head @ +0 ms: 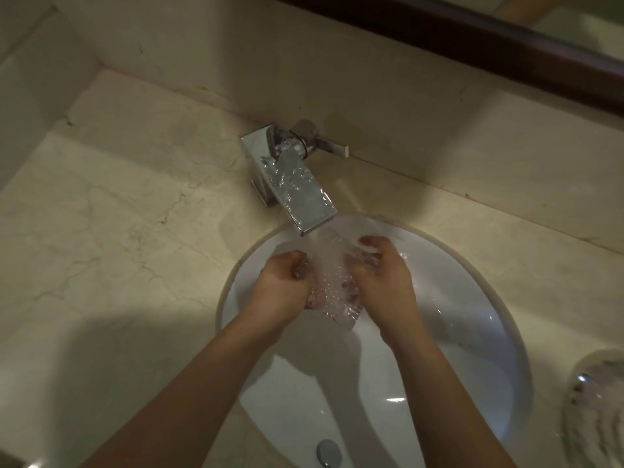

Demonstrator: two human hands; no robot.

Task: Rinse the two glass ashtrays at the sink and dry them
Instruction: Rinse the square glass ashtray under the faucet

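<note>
Head view: I see the marble table (118,231) around the white sink (472,332), with the tap (304,194) running hard. Over the bowl, my left hand (283,288) and right hand (381,285) hold 1 ashtray (337,309) between them in the stream, fingers (369,244) curled round its edges. The 2nd ashtray (597,410) sits on the table at far right, near the sink's rim. My worry is that wet glass is slick, so a loosened grip could drop it onto the porcelain and chip it. A careless right elbow might also knock the 2nd ashtray.
</note>
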